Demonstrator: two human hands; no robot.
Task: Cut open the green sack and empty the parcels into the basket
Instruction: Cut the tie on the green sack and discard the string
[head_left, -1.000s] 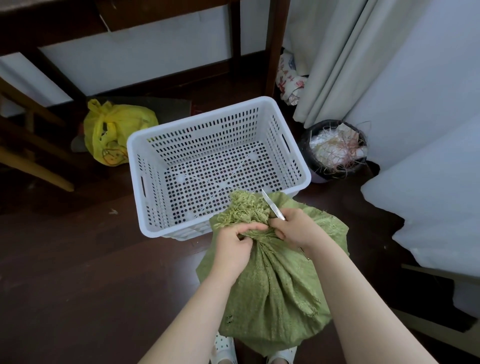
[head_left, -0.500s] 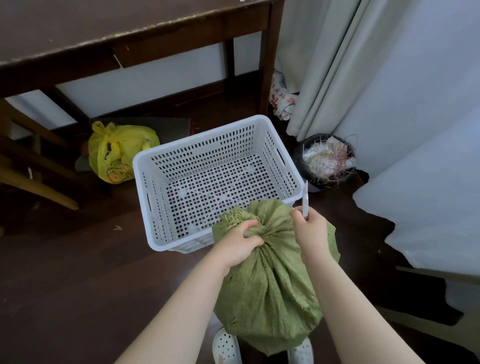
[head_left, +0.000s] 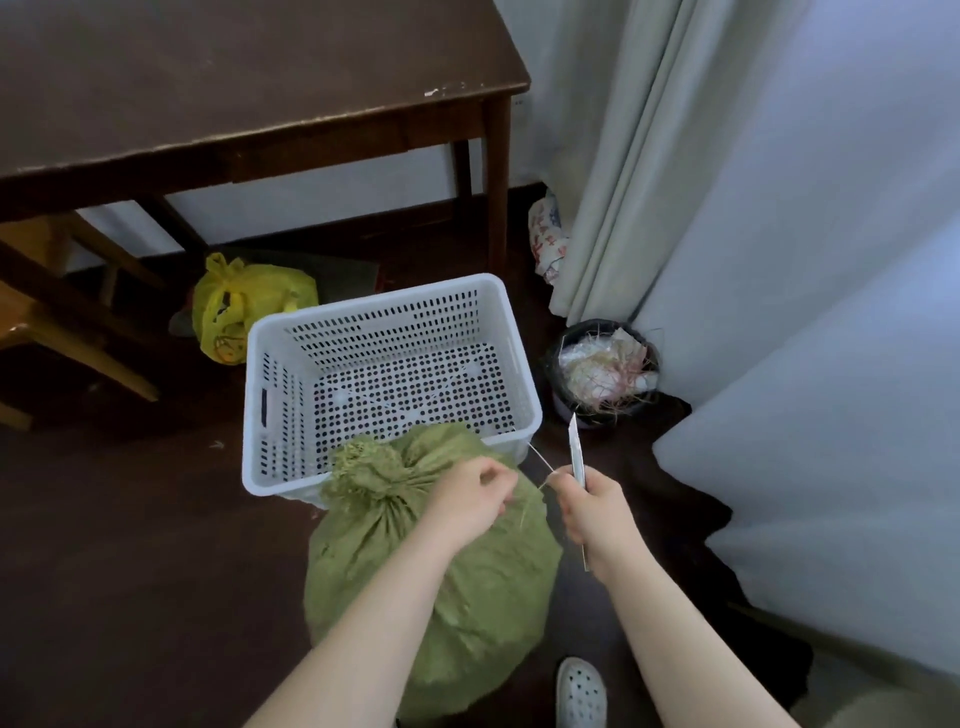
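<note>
The green woven sack (head_left: 457, 587) stands on the dark floor against the near side of the white perforated basket (head_left: 384, 322), its frayed neck (head_left: 363, 465) still bunched. My left hand (head_left: 470, 499) lies on the sack just right of the neck and pinches a thin pale string (head_left: 540, 462). My right hand (head_left: 597, 512) is off the sack, to its right, gripping a slim utility knife (head_left: 575, 447) with the blade pointing up. The basket holds nothing. No parcels show.
A dark wooden table (head_left: 234, 67) stands behind the basket, a yellow plastic bag (head_left: 244, 306) under it. A black waste bin (head_left: 605, 371) full of scraps sits right of the basket by a curtain (head_left: 623, 171). My white shoe (head_left: 581, 693) is beside the sack.
My right hand has pulled away from the sack's neck to the right with the knife. My left hand shifted from gripping the neck to pinching a loose string. The camera tilted up.
</note>
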